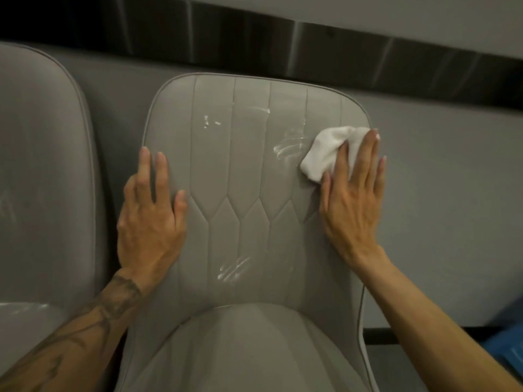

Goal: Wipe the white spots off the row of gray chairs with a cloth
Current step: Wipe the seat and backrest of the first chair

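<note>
A gray padded chair [249,193] with stitched panels fills the middle of the view. White smears [288,147] mark its backrest at the upper right, small white spots [208,121] sit at the upper left, and more streaks [233,270] lie low in the middle. My right hand [353,199] lies flat near the backrest's right edge, pressing a crumpled white cloth [329,154] under its fingers against the chair. My left hand [150,216] rests flat on the backrest's left edge, fingers spread, holding nothing.
A second gray chair [42,165] stands close on the left. A gray wall [452,193] with a dark shiny strip [283,46] runs behind both. Something blue [506,343] lies at the lower right, blurred.
</note>
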The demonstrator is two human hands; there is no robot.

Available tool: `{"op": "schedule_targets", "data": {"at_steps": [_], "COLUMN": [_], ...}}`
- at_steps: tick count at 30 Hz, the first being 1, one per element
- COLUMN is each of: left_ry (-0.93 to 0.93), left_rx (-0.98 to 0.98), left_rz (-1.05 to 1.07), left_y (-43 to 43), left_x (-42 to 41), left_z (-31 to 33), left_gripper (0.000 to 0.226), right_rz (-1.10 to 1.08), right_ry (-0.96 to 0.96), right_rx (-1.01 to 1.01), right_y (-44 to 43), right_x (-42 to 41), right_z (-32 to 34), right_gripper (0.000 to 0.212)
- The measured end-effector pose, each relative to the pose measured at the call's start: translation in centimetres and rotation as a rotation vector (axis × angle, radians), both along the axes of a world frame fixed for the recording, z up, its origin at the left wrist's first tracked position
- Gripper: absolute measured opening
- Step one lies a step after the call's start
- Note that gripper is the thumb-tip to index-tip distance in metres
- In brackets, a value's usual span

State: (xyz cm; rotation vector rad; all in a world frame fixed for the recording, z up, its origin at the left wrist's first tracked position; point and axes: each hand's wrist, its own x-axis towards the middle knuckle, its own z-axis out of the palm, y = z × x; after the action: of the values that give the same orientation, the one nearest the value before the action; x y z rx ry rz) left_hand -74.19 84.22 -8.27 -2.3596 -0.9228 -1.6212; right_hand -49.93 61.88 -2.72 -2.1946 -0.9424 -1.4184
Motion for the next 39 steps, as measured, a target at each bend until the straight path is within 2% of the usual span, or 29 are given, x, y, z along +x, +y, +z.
{"op": "schedule_targets", "data": {"at_steps": [4,7,12,19,25,28,32,36,39], "left_ry": [0.005,0.004,0.005,0.006,0.008,0.007,0.004,0.008,0.015], "left_rx": [0.008,-0.009,-0.002,-0.001,-0.005,0.0,0.004,-0.005,0.001], "left_rz": [0.001,-0.008,0.006,-0.002,0.011,0.01,0.006,0.002,0.011], "left_y": [0.3,0.1,0.2,0.3,0.3,0.4,0.3,0.2,0.2], "left_x": [0.0,0.0,0.0,0.0,0.1,0.2,0.2,0.2,0.1], "left_z": [-0.2,0.0,-0.1,-0.1,-0.2,-0.3,-0.2,-0.1,-0.1], "left_gripper": [0.065,0.065,0.065,0.065,0.065,0.065,0.065,0.065,0.065], "right_rz": [0.101,0.079,0.086,0.075,0.135,0.134,0.09,0.234,0.178], "right_ry": [0.006,0.003,0.049,0.06,0.119,0.095,0.117,0.222,0.207], "right_rx": [-0.171,-0.158,-0.009,-0.178,0.039,0.052,-0.043,0.118,0.095], "right_y": [-1.5,-1.0,2.3,-0.9,3.1,3.1,1.9,3.0,4.2], "right_x": [-1.5,-0.4,1.0,-1.2,1.5,1.3,-0.1,-0.3,-0.5], "right_z": [-5.5,-3.2,3.2,-2.2,7.2,6.7,3.4,6.9,7.8], "right_gripper": [0.063,0.064,0.063,0.062,0.059,0.062,0.075,0.061,0.064]}}
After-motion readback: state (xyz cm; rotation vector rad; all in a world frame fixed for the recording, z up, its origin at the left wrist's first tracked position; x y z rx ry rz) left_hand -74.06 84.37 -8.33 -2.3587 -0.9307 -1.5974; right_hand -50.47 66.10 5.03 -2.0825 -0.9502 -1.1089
